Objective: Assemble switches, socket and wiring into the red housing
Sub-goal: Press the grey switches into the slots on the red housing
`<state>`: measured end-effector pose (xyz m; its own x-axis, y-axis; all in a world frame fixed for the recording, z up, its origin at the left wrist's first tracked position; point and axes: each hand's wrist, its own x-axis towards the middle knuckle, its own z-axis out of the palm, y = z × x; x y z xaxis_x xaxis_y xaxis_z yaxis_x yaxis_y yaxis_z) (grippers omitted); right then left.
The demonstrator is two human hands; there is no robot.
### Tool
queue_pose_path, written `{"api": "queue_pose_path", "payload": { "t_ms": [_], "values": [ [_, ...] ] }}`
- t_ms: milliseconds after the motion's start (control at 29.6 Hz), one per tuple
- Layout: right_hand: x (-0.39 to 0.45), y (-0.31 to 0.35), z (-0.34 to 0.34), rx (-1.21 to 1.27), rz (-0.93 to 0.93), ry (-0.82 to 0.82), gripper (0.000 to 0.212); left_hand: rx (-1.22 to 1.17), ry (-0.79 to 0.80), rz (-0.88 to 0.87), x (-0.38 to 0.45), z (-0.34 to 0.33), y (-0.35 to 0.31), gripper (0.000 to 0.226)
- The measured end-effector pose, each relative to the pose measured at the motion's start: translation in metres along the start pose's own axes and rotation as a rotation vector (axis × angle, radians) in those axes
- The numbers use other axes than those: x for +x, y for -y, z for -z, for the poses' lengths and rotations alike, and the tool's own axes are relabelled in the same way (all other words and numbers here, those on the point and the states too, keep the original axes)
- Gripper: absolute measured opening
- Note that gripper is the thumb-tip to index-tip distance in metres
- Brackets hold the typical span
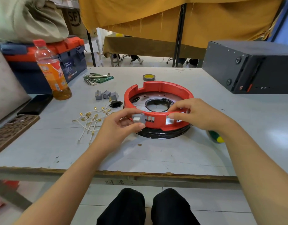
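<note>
A round red housing sits on a black ring base at the middle of the grey table. My left hand pinches a grey switch against the housing's near wall, left of a labelled panel. My right hand grips the near rim of the housing, fingers curled over its edge beside a rectangular cutout. Three more grey switches stand left of the housing, a black socket lies beside them, and white wires with brass terminals are spread nearer to me.
An orange drink bottle, a toolbox, two phones and hex keys occupy the left. A tape roll lies behind the housing. A black box stands far right. A green-yellow tool handle lies under my right wrist.
</note>
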<state>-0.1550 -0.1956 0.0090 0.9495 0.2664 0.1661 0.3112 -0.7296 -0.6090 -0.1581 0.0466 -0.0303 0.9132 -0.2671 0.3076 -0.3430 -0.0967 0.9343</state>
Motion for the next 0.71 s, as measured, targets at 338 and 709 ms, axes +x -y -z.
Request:
{"api": "queue_pose_path", "payload": {
  "t_ms": [338, 709],
  "values": [
    [0.009, 0.008, -0.029, -0.004, 0.09, -0.201, 0.014, 0.003, 0.11, 0.029, 0.0, -0.003, -0.005, 0.041],
    [0.003, 0.006, -0.027, 0.058, 0.089, -0.261, 0.016, 0.106, 0.126, -0.093, 0.004, -0.012, -0.003, 0.038]
  ]
}}
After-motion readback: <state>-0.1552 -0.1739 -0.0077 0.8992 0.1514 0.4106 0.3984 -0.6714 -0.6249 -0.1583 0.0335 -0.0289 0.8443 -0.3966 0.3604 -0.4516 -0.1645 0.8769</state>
